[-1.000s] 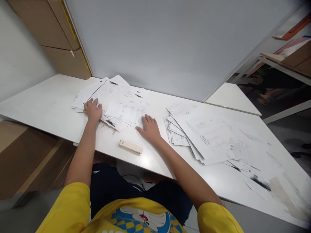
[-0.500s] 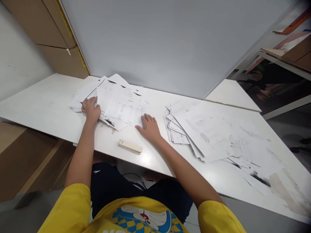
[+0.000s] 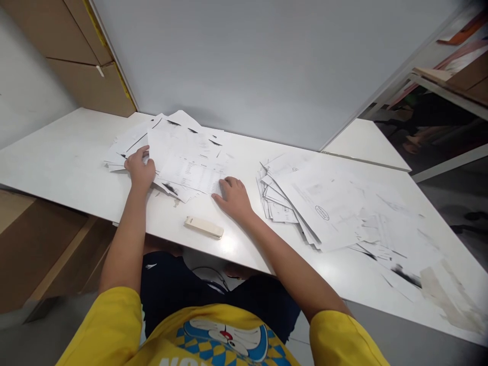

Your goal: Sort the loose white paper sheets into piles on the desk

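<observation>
A pile of loose printed sheets (image 3: 179,147) with dark smudges lies at the back left of the white table. My left hand (image 3: 140,168) rests at the pile's left side, thumb apart from the fingers, beside the top sheet's left edge. At the lower right corner of the printed sheet is my right hand (image 3: 234,198), low over the table, its fingers slightly bent and the thumb spread; fingertips touch or nearly touch the paper. A cream stapler-like bar (image 3: 204,226) lies in front, between my two forearms, untouched.
A second spread of papers (image 3: 324,203), one with an oval stamp, covers the right of the table (image 3: 68,152). Brown tape (image 3: 450,295) marks its right end. A grey panel (image 3: 236,66) stands behind, cardboard boxes (image 3: 91,89) at left. Another person's hand (image 3: 414,144) shows at far right.
My left hand has shifted slightly left, and the top sheet's left edge now shows beside it. My right hand's fingers have bent a little more at the sheet's corner. The view tilts slightly.
</observation>
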### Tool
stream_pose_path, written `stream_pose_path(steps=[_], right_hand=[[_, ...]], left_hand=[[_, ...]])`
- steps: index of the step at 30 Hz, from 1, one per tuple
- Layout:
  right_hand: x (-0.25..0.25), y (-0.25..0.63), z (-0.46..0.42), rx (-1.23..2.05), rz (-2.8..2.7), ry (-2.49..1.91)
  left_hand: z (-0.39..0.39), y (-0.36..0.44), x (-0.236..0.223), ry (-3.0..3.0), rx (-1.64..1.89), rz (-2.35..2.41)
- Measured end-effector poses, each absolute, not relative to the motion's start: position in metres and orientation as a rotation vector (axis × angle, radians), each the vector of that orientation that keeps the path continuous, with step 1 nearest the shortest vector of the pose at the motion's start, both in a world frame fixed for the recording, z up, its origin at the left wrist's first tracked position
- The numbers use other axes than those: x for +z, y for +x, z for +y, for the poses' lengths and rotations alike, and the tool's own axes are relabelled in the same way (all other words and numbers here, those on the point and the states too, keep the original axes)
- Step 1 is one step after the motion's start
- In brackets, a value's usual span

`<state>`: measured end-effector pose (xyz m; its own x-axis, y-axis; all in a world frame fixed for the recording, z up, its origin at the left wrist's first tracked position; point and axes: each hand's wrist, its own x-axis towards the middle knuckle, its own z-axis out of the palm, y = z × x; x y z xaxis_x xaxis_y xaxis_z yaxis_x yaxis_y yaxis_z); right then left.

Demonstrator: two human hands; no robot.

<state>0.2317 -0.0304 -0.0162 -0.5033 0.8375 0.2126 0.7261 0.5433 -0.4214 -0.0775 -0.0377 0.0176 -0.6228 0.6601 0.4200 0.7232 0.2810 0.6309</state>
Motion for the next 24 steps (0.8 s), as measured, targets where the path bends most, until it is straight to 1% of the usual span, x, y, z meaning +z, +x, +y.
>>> stream_pose_path(steps=[16,24], right_hand=[[-0.018,0.233,-0.029,0.378,-2.416,-1.259],[-0.016,0.233,-0.031,0.387,-2.403,-1.267]], left_hand=[[-0.035,-0.080,0.016,-1.329,-1.327,-2.430],[-0.033,-0.089,0.006,-1.341,-1.436,-2.392]])
